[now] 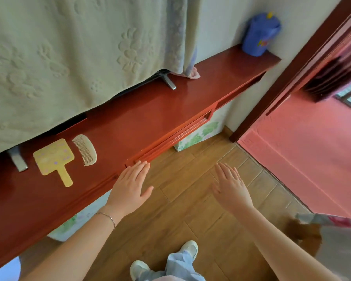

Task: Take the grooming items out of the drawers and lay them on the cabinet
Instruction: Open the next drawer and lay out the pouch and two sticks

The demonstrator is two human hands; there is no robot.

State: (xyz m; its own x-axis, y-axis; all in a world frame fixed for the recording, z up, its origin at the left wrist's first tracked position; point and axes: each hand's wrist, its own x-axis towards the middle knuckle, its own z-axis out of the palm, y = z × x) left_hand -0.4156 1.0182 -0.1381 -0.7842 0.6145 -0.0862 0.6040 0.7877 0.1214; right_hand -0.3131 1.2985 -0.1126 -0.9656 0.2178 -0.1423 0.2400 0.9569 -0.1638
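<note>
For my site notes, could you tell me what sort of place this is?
Probably a room in a home: a red wooden cabinet against the wall, a cloth-draped television on it, and wood-look flooring.

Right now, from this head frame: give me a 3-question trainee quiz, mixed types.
1. True or false: the left hand grips the comb.
2. Which lies left of the comb on the cabinet? A) scissors B) yellow hand mirror C) razor
3. Fill in: the right hand hovers over the wooden ____.

Key:
1. False; its straight fingers touch the drawer front.
2. B
3. floor
</note>
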